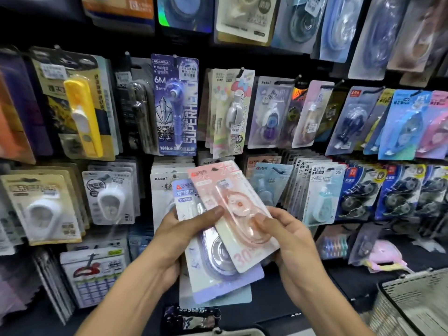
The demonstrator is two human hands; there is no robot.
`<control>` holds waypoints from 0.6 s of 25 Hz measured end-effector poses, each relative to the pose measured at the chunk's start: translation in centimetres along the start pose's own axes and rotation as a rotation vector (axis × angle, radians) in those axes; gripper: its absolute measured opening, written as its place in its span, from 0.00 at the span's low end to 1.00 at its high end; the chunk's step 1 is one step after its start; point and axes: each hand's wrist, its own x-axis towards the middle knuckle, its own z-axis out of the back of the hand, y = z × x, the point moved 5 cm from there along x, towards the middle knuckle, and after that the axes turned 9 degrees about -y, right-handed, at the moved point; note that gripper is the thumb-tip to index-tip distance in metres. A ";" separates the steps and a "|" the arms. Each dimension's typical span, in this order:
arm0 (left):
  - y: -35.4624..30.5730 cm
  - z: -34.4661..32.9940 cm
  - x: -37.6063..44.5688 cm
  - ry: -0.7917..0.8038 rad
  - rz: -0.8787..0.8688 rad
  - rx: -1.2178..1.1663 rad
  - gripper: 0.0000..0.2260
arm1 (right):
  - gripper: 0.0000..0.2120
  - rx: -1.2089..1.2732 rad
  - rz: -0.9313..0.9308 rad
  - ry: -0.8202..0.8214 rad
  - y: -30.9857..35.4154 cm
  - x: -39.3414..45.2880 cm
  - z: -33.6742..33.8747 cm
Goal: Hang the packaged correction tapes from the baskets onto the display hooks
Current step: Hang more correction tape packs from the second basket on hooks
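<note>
Holding a fanned stack of packaged correction tapes in front of the display, left hand (186, 229) gripping the purple pack (218, 270) with the thumb curled over its face. Right hand (288, 236) pinching the pink pack (237, 214) on top, thumb on the blister, fingers behind. Probably peeling the pink pack off the stack for hanging. Better keeping the pinch low, leaving the hang hole above the right hand clear, then lining it with a matching hook (276, 169) just above and right. Basket (417, 301) sitting below the right hand.
</note>
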 end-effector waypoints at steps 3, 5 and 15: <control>-0.3 0.6 0.2 -0.083 -0.022 -0.029 0.30 | 0.18 0.032 0.033 -0.273 1.0 1.5 3.2; -0.4 0.8 0.1 -0.106 -0.014 -0.070 0.27 | 0.15 -0.049 0.096 -0.436 1.8 2.3 5.8; -0.4 0.0 -0.6 -0.108 -0.059 -0.055 0.30 | 0.20 -0.210 -0.069 -0.258 0.0 2.6 6.6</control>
